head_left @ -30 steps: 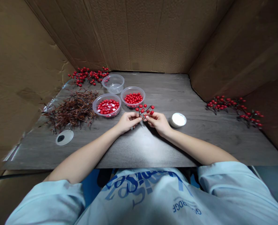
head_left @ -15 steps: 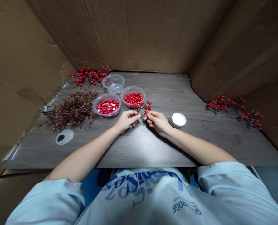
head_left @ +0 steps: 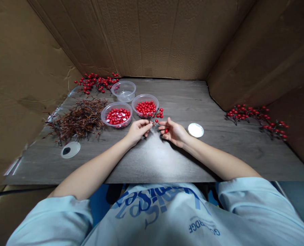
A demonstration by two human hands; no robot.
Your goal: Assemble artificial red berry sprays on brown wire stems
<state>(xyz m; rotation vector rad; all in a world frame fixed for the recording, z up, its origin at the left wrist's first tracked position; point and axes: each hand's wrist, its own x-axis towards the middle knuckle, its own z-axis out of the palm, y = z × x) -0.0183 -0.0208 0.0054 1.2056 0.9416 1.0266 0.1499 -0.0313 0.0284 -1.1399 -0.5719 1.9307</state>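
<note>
My left hand (head_left: 139,132) pinches a thin brown twig with red artificial berries (head_left: 159,113) on its tips, held upright over the table. Just right of it, my right hand (head_left: 174,134) has its thumb raised and fingers loosely spread. One loose red berry (head_left: 166,131) rests in those fingers, apart from the twig. Behind the hands stands a clear bowl of red berries (head_left: 145,106). Another clear bowl (head_left: 102,119) to its left holds berries mixed with white bits. A small round tub with white contents (head_left: 196,130) is near my right wrist.
A heap of bare brown twigs (head_left: 77,119) lies at left, near a round lid (head_left: 70,150). Behind it are berry sprigs (head_left: 90,82) and a clear bowl (head_left: 127,96) without berries. More berry sprigs (head_left: 259,118) lie at right. Cardboard walls (head_left: 157,41) enclose the table.
My right hand has moved slightly right, off the twig, and its fingers have spread, showing the loose berry. The twig in my left hand has tilted a little.
</note>
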